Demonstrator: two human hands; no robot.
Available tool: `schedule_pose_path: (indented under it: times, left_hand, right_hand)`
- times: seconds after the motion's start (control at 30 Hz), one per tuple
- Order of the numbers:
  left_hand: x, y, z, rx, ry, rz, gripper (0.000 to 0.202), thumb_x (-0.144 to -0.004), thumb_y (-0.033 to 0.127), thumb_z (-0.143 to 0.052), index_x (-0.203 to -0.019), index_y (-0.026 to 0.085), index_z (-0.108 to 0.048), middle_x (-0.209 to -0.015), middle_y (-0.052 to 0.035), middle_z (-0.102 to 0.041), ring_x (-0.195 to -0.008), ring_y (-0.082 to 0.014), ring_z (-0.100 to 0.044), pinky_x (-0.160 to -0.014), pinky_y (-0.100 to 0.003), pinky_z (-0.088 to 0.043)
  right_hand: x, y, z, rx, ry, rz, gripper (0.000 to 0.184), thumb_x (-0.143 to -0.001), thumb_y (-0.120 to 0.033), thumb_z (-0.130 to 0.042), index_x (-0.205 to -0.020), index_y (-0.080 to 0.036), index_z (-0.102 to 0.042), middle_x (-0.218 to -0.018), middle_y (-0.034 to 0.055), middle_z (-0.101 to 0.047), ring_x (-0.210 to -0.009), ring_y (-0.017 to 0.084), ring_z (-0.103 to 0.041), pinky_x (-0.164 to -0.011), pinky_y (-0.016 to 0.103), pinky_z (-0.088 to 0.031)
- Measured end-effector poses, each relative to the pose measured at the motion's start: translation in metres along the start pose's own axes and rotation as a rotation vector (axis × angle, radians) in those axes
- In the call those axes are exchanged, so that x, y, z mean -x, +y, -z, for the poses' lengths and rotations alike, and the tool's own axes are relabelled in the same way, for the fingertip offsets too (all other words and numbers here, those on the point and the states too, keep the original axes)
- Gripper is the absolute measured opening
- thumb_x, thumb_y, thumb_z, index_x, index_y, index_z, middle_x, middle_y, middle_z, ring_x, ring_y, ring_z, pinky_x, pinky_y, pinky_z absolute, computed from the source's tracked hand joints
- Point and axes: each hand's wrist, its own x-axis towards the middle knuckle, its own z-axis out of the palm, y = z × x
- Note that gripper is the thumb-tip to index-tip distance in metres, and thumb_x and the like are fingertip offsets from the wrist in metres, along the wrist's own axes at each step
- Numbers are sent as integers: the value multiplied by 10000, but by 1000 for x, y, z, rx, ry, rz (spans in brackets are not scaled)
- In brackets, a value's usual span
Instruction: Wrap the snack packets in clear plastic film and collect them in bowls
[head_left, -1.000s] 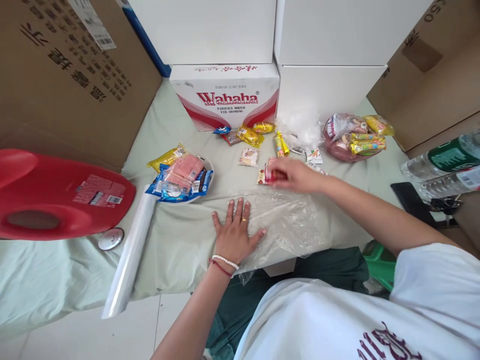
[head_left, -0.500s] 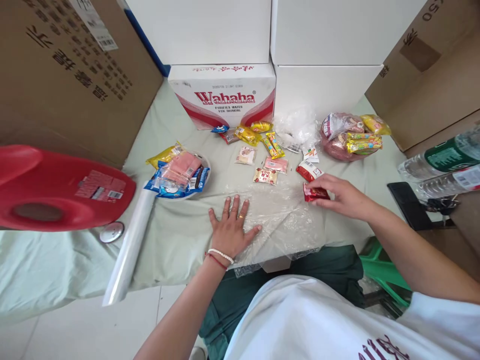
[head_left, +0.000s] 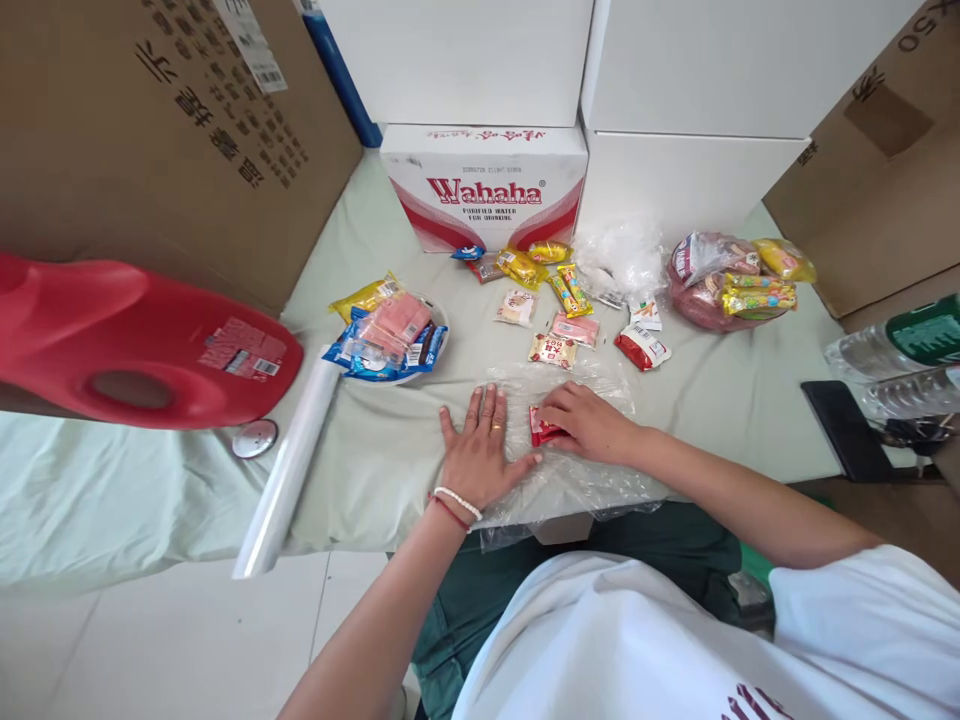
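My left hand (head_left: 482,455) lies flat with spread fingers at the left edge of a sheet of clear plastic film (head_left: 592,480) on the cloth-covered table. Over the film, my right hand (head_left: 589,422) grips a small red snack packet (head_left: 541,428), whose right part is hidden by the fingers. Just beyond the film are a cream packet with red print (head_left: 553,350), a pink packet (head_left: 575,328), a pale square packet (head_left: 517,307) and a red and white packet (head_left: 643,346). A yellow stick packet (head_left: 571,291) lies behind them.
On the left, a bowl (head_left: 442,350) holds blue, pink and yellow snacks, beside a roll of film (head_left: 289,465) and a red jug (head_left: 150,345). A Wahaba-style white and red carton (head_left: 486,190) stands at the back. To the right are a snack-filled bowl (head_left: 686,305), plastic bottles (head_left: 870,350) and a black phone (head_left: 844,430).
My right hand has carried the red packet leftward from the film's right side to near my left hand. My left hand stays flat on the film's edge. The view has shifted slightly.
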Motion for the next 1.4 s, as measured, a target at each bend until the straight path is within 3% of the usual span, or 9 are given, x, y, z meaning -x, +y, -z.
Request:
schedule_pose_path:
  times: [0.13, 0.27, 0.37, 0.53, 0.7, 0.87, 1.03, 1.23, 1.4]
  left_hand:
    - [1, -2, -1, 31, 5, -16, 1041, -916, 805, -386, -1660, 102, -198, -1716, -229, -189, -1615, -388, -151, -1230, -742, 60]
    - [1, -2, -3, 53, 17, -13, 1010, -936, 789, -355, -1660, 102, -197, -1721, -211, -186, -1623, -370, -123, -1238, -730, 78]
    - [0, -2, -3, 58, 8, -1, 975, -953, 763, -347, -1659, 106, -206, -1722, -205, -197, -1623, -370, -124, -1242, -729, 60]
    - [0, -1, -4, 45, 10, 8, 998, -938, 775, -376, -1655, 99, -219, -1720, -211, -201, -1621, -384, -124, -1239, -737, 51]
    - [0, -1, -5, 33, 26, 3, 1014, -925, 793, -379, -1652, 102, -232, -1716, -216, -214, -1619, -385, -134, -1238, -739, 40]
    - [0, 1, -2, 7, 18, 4, 1016, -929, 787, -383, -1643, 78, -246, -1704, -240, -229, -1609, -393, -174, -1230, -751, 19]
    - [0, 3, 0, -12, 7, 7, 995, -941, 778, -361, -1636, 72, -268, -1701, -246, -225, -1605, -382, -198, -1231, -749, 13]
    - [-1, 2, -5, -29, 23, 9, 994, -943, 777, -351, -1637, 71, -259, -1703, -239, -222, -1605, -378, -199, -1233, -748, 2]
    - [-1, 1, -6, -54, 13, 9, 1004, -936, 793, -348, -1649, 94, -241, -1710, -226, -215, -1610, -395, -173, -1234, -753, -15]
  right_hand:
    - [-1, 10, 8, -75, 13, 10, 402, -1000, -492, -620, -1251, -186, -694, -1213, 141, -652, -1170, 294, -521, -1023, 454, -434]
    - [-32, 33, 32, 33, 172, -340, 331, -1056, -357, -488, -1208, -155, -702, -1179, 155, -670, -1136, 303, -545, -1016, 439, -437]
    - [-63, 53, 38, 174, 81, -559, 327, -985, -344, -604, -1222, -142, -703, -1249, 194, -647, -1180, 356, -529, -991, 447, -433]
    - [-82, 67, 44, 166, -37, -651, 257, -927, -380, -667, -1059, -169, -733, -1099, 152, -682, -1078, 327, -577, -902, 393, -451]
    - [-50, 52, 69, -5, 251, -516, 303, -966, -347, -561, -1165, -160, -692, -1156, 140, -667, -1081, 297, -588, -950, 380, -449]
    - [-15, 15, 57, -387, -69, -314, 294, -984, -347, -560, -1222, -211, -666, -1032, 26, -725, -926, 216, -639, -841, 296, -475]
    - [-6, -12, 20, 5, -138, -300, 323, -985, -307, -607, -1275, -184, -675, -1193, 147, -670, -1106, 301, -577, -903, 376, -444]
    - [-3, -29, 10, 186, -106, -261, 591, -960, -555, -656, -1387, -151, -596, -1262, 194, -630, -1178, 358, -499, -943, 461, -410]
    - [8, -25, -3, 268, -90, -217, 486, -981, -345, -661, -1422, -170, -557, -1287, 165, -614, -1209, 331, -479, -1000, 453, -355]
